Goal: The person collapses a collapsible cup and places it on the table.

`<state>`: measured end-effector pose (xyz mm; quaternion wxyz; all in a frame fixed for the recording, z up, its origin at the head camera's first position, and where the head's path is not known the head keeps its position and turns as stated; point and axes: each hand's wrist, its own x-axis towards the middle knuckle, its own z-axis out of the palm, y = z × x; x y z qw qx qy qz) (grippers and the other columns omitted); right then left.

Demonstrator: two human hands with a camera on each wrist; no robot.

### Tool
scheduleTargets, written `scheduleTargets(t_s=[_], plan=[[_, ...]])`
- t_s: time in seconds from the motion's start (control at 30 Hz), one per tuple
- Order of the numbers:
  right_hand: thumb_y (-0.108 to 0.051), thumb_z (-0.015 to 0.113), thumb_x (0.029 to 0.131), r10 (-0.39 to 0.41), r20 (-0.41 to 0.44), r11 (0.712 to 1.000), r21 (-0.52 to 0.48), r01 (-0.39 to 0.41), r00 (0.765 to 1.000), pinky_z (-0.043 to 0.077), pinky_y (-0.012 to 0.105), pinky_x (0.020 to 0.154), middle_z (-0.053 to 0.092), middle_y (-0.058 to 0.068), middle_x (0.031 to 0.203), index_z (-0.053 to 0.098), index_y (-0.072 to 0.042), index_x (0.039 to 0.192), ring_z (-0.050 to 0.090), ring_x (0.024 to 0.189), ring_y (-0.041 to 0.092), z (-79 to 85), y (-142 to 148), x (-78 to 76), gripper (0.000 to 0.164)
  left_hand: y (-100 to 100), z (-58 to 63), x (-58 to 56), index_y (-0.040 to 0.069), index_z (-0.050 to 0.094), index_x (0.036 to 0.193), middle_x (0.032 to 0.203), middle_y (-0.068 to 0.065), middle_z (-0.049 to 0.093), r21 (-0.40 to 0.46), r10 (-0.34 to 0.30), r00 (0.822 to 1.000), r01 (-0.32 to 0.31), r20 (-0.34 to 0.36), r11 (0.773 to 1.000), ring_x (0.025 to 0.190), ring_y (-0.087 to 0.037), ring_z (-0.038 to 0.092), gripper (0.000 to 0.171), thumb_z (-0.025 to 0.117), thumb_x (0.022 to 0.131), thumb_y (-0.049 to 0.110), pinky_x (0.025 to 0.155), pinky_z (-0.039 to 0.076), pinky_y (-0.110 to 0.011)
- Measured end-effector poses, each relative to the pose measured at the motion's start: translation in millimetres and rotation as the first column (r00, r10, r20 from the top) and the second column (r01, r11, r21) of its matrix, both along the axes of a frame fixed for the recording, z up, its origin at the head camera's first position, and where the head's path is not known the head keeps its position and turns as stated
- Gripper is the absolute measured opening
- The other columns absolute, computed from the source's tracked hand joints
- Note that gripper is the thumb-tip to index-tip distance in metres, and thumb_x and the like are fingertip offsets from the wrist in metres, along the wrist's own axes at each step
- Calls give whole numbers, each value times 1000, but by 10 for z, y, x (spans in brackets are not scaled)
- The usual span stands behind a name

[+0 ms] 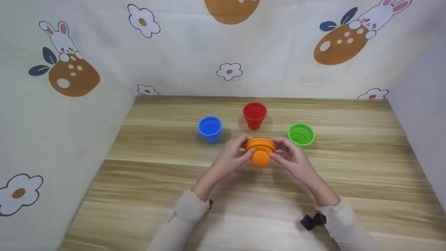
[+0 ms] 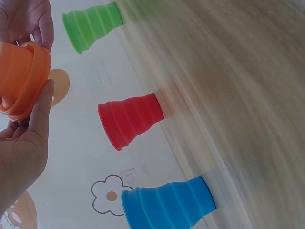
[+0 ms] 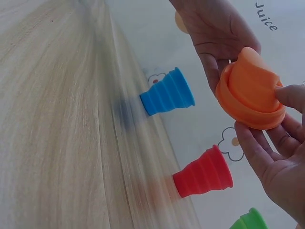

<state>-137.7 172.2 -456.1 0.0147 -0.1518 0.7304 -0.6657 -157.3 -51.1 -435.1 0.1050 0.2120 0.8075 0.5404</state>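
An orange collapsible cup (image 1: 260, 146) is held up above the table between both hands, its base turned toward me and its body partly folded into the rim. My left hand (image 1: 231, 155) grips its left side with thumb and fingers. On the other side my right hand (image 1: 292, 157) pinches the rim, thumb near the base. In the right wrist view the orange cup (image 3: 252, 90) looks unevenly folded, one part of its wall sticking out. A blue cup (image 1: 210, 129), a red cup (image 1: 254, 115) and a green cup (image 1: 301, 135) stand upright beyond the hands.
The wood-grain table (image 1: 146, 181) carries the three standing cups near its back half. A pale cloth wall (image 1: 181, 52) with rabbit and flower prints encloses the back and sides. Black wrist gear (image 1: 313, 221) shows at the right sleeve.
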Motion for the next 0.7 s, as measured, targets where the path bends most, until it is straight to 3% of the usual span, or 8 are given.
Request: scheduleTargets(t_s=[0.17,0.33,0.53,0.7], plan=[[6,65,90,-39,14,998,45,39,999,56,19,90,65,1,115,57,8,125,63,104,7,21,-5,4,36,14,34,11,10,58,121,119,-5,65,-9,6,1000,-6,12,1000,109,-16,61,23,60,100,20,92,58,-28],[6,65,90,-50,-5,996,71,50,999,57,19,88,65,10,116,58,8,123,64,103,6,15,5,1,34,2,73,12,12,57,127,123,-4,64,-39,-38,999,39,15,998,111,-16,61,29,59,100,24,97,57,-35],[7,66,90,-42,-49,996,81,46,998,57,19,86,67,7,113,60,8,121,65,100,5,10,16,-4,32,-35,99,-16,9,57,130,123,-6,65,-74,-105,994,103,-14,992,110,-17,64,34,59,96,13,99,55,-32],[6,64,91,-19,-83,998,55,23,996,58,19,85,68,1,112,61,7,124,65,101,6,-3,22,-2,33,-27,91,-22,5,60,125,119,-10,68,-48,-75,997,74,-24,996,107,-19,66,31,61,95,9,93,58,-29]])
